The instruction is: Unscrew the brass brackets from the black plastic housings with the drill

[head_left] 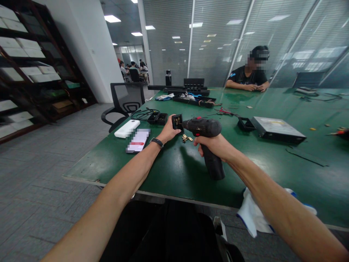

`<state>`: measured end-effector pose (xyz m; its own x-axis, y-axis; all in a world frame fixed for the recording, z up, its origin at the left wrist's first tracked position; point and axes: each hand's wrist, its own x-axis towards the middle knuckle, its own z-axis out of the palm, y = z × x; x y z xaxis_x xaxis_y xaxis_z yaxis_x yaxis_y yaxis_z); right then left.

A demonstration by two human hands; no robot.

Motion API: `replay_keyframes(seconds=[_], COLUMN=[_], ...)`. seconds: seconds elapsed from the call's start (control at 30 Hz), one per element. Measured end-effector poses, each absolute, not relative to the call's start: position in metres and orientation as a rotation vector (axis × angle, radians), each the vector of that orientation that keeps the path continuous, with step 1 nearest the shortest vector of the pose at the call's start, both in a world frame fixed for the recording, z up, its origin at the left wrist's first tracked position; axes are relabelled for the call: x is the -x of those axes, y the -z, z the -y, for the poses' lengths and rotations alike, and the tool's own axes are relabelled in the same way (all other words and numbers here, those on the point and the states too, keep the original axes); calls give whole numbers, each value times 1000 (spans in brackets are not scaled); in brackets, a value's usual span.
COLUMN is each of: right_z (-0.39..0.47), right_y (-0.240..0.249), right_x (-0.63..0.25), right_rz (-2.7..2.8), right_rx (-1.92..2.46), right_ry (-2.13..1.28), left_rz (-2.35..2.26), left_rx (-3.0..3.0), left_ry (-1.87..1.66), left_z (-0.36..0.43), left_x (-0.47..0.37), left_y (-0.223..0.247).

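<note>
The near left corner of the desk point(89, 168) lies open, as does the strip along its near edge as far as the white glove point(255, 214) that hangs over it. On the left side, the phone point(138, 141), the white case point(127, 128) and the black cables point(145, 114) block a low sweep, while the disc drive point(278, 128) and the small black tray point(245, 124) stand in the way on the right.

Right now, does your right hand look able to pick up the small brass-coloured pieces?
Probably not: the right hand is wrapped around the grip of the cordless drill. Otherwise the way looks free, as the brass-coloured pieces lie close by, uncovered.
</note>
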<state>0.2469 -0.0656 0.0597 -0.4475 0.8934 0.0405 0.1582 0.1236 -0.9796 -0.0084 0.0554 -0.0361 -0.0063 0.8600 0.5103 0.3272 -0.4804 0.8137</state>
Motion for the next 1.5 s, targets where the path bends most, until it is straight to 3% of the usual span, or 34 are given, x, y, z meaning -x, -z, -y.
replay_keyframes(seconds=[1.5], right_z=[66], right_y=[-61], right_x=[-248], right_rz=[1727], right_rx=[1017], right_ry=[-1398], left_rz=[-1224], left_rx=[-1769], left_ry=[-1488], left_z=[-51], left_x=[7], left_y=[32])
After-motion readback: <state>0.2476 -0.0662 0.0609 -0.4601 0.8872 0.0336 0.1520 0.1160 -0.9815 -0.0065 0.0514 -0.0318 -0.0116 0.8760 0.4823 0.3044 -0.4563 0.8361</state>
